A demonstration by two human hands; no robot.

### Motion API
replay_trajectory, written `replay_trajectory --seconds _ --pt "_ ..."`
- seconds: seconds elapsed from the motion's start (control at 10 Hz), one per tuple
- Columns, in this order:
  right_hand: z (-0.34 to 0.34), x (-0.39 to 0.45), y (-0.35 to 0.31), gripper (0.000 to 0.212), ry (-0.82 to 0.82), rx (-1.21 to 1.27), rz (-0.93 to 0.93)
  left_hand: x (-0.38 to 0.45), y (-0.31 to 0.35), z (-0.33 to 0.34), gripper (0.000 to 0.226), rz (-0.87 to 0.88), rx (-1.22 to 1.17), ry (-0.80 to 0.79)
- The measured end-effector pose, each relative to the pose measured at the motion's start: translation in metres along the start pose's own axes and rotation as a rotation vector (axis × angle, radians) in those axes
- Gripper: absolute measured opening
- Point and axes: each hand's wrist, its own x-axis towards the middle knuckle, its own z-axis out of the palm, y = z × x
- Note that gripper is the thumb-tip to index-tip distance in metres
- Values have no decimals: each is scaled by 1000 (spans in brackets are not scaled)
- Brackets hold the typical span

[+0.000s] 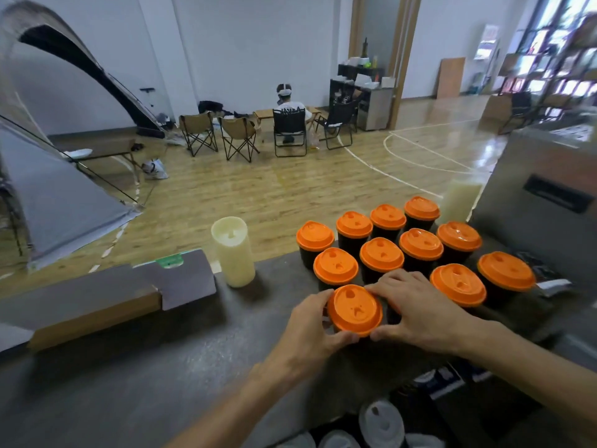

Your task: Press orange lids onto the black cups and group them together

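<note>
Cups (384, 240) with orange lids, ten visible, stand in a tight cluster on the grey counter (135, 376), which is the largest surface and serves as landmark throughout. The cluster occupies the counter's far right part, rows running diagonally away from the viewer; just left of it at the counter's far edge stands a cream candle (233, 252), and farther left lies a flat cardboard box (97, 302). At the counter's near edge several white lids (381, 421) show, partly cut off. An eleventh cup, its black body almost hidden, sits at the near left corner of the cluster under the front lid (354, 309). The left hand (307, 331) curls around that lid's left rim, thumb at the near side and fingers at the far side; the right hand (416, 307) clasps the right rim in mirror fashion, palm lying over the place where a further cup may stand, though that is covered. Both hands are thus closed on the one lid, which lies directly between them, roughly level, its axis upright. The step in hand appears to be seating this lid; the coming press would run straight down along that axis, with neither hand clearly nearer. Whether the rim has snapped home cannot be told.
</note>
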Motion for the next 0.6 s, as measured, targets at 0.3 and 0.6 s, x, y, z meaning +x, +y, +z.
replay_trajectory --seconds 0.3,0.6 --pt "6 1 22 86 -45 20 -29 8 -1 20 82 -27 83 -2" --pt "-18 22 10 76 66 62 -117 -6 11 -38 71 -106 298 162"
